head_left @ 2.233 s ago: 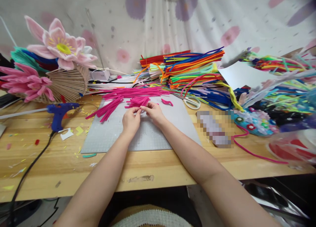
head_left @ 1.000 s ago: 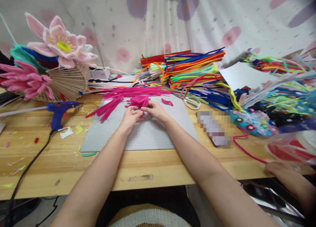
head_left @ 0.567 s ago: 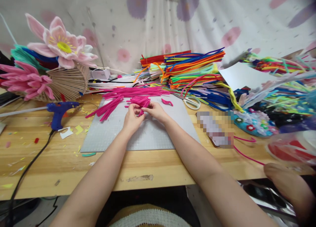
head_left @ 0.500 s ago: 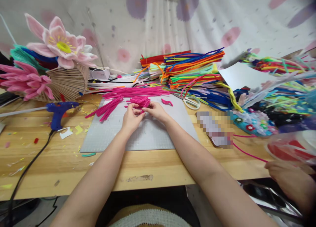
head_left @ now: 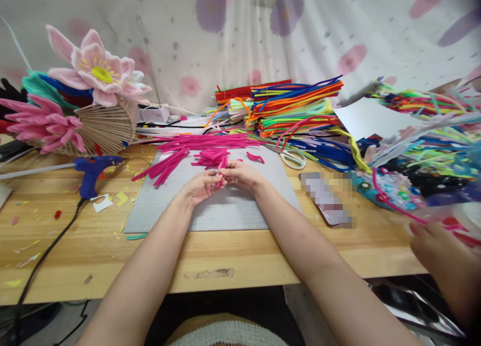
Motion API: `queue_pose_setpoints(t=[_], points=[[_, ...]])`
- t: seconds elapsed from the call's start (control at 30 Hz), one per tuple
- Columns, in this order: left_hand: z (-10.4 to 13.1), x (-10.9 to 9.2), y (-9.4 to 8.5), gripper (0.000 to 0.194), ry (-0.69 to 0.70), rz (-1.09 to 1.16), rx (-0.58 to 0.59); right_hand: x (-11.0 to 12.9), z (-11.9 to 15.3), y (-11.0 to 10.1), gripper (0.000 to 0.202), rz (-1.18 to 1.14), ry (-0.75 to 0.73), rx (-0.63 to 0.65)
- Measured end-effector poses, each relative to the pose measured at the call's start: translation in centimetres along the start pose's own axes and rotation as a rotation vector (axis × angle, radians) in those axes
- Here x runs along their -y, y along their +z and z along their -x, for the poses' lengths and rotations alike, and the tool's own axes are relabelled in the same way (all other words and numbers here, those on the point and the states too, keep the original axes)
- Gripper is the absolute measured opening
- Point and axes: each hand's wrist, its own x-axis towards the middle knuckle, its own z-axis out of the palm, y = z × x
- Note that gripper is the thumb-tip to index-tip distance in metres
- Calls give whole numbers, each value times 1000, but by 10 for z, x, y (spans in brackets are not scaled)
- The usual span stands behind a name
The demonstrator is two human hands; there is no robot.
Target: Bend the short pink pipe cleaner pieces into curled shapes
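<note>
Over the grey cutting mat [head_left: 240, 215], my left hand [head_left: 203, 186] and my right hand [head_left: 240, 174] meet, both pinching a short magenta pipe cleaner piece [head_left: 223, 163] between their fingertips. It stands roughly upright, and its lower part is partly covered by fingers. Just behind my hands lies a small pile of short magenta pipe cleaners [head_left: 206, 158]. Longer magenta pipe cleaners [head_left: 203, 141] spread across the mat's back edge and its left side. A bent magenta piece [head_left: 255, 157] rests alone to the right of my right hand.
A blue glue gun [head_left: 90, 175] with its cord lies left, near paper scraps. Fuzzy pink flowers [head_left: 99, 70] stand behind it. Scissors [head_left: 293, 159], a phone [head_left: 326, 200] and bundled pipe cleaners [head_left: 296, 105] are at the right. A co-worker's hand [head_left: 439, 240] holds a magenta strand.
My hands have drawn slightly toward me, away from the pile, and the held piece is now more upright. The co-worker's hand has raised its magenta strand off the table.
</note>
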Motion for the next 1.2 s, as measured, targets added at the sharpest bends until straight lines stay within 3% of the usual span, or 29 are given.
queue_pose_setpoints(t=[0.2,0.37,0.5,0.67,0.83,0.93,1.07,1.2], points=[[-2,3,-1,4,36,50,-1,0,-3,-2,30,-89,-17,-53],[1,-3,-3,15,65,2,-50,0,-3,-3,28,-55,-20,-85],[2,-5,-5,21,51,-9,-57,0,-2,-2,30,-22,-24,-69],[0,-4,-5,12,20,-1,-81,-1,-2,-1,31,-14,-16,-31],[2,-4,1,15,-20,87,-57,-2,-3,4,34,-126,-53,-10],[3,-4,5,18,6,100,-106,-3,-4,6,36,-153,-67,-27],[-1,-2,4,3,135,-42,-193,-6,-11,4,36,-62,-131,-174],[-5,5,-2,17,524,-478,-434,-11,-21,4,37,54,-256,-467]])
